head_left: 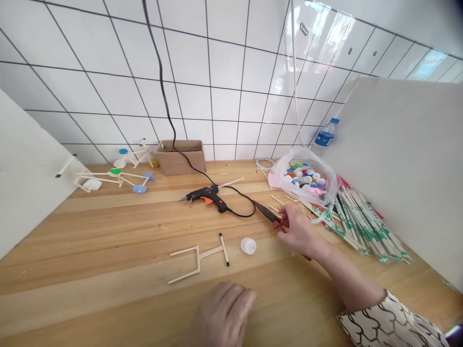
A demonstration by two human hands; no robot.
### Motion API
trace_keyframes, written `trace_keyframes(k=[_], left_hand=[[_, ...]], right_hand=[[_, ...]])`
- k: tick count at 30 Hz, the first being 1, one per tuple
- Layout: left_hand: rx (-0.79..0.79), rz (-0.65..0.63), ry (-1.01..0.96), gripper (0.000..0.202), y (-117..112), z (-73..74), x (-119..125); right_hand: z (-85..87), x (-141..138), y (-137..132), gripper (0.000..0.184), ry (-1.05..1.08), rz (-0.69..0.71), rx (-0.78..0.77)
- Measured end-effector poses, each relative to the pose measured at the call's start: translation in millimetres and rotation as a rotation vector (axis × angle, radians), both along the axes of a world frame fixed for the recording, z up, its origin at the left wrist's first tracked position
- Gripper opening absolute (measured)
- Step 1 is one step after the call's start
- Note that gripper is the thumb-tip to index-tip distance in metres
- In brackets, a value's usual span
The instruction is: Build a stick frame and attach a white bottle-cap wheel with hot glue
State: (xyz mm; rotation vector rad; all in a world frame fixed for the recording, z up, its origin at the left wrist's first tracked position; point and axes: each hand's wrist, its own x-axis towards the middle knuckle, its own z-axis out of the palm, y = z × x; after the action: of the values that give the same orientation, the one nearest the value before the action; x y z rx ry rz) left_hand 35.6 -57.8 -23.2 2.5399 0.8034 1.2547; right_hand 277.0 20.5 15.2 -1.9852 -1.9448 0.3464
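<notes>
My right hand (300, 231) lies on the wooden table (108, 250) at the right, its fingers closed on the red handles of a pair of scissors (267, 213) whose dark blades point left toward the glue gun's cord. My left hand (222, 315) rests flat on the table near the front edge, fingers together, holding nothing. Between them lie a forked frame of glued wooden sticks (197, 258) and a white bottle cap (248, 246). A black and orange glue gun (209, 196) lies further back.
A clear bag of coloured bottle caps (304, 180) and a pile of wrapped chopsticks (361, 221) lie at the right. A cardboard box (181, 156), stick-and-cap models (115, 176), a water bottle (324, 136) and white side panels (398, 168) border the table.
</notes>
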Motion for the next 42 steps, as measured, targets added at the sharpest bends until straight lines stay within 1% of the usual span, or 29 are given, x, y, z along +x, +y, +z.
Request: trace_keyframes(k=[2,4,8,10,12,13,16,18,21,25,28,31,33,38,42], left_hand=[[0.005,0.001,0.011,0.023,0,-1.1,-1],[0.015,-0.005,0.020,0.023,1,-1.8,-1],[0.065,-0.018,0.012,0.021,4,-7.7,-1],[0.092,-0.030,-0.003,0.020,6,-12.2,-1],[0.104,-0.039,-0.009,0.020,6,-15.0,0],[0.099,-0.039,-0.006,0.020,6,-15.1,0],[0.072,-0.021,0.023,0.020,4,-10.2,0],[0.057,-0.009,0.051,0.021,3,-5.0,-1],[0.061,-0.001,0.068,0.022,3,0.0,-2],[0.073,-0.006,0.058,0.023,4,-1.7,-3],[0.087,-0.013,0.052,0.025,5,-6.2,-3],[0.114,-0.038,0.037,0.023,7,-10.4,-2],[0.121,-0.033,0.025,0.022,8,-11.6,-2],[0.100,-0.005,0.030,0.020,7,-6.0,-2],[0.061,0.005,0.068,0.023,4,0.6,-2]], right_hand=[[0.4,-5,-5,0.035,-0.040,0.018,-0.032],[4.2,-10,-10,0.035,-0.080,0.015,-0.072],[13.4,-10,-16,0.026,-0.132,0.005,-0.146],[15.3,-3,-14,0.017,-0.130,0.047,-0.109],[14.4,7,-7,0.009,-0.120,0.100,-0.019],[13.1,12,-3,0.008,-0.122,0.100,0.014],[6.6,24,12,0.013,-0.158,0.074,0.055],[1.9,27,19,0.015,-0.191,0.082,0.050],[-2.4,23,28,0.016,-0.246,0.115,0.015],[-2.8,14,35,0.016,-0.327,0.114,-0.036],[-1.5,10,36,0.016,-0.373,0.091,-0.067],[0.3,6,35,0.018,-0.410,0.073,-0.096],[2.2,5,33,0.018,-0.431,0.066,-0.113],[7.8,3,29,0.019,-0.464,0.049,-0.129],[7.9,3,28,0.021,-0.478,0.061,-0.113]])
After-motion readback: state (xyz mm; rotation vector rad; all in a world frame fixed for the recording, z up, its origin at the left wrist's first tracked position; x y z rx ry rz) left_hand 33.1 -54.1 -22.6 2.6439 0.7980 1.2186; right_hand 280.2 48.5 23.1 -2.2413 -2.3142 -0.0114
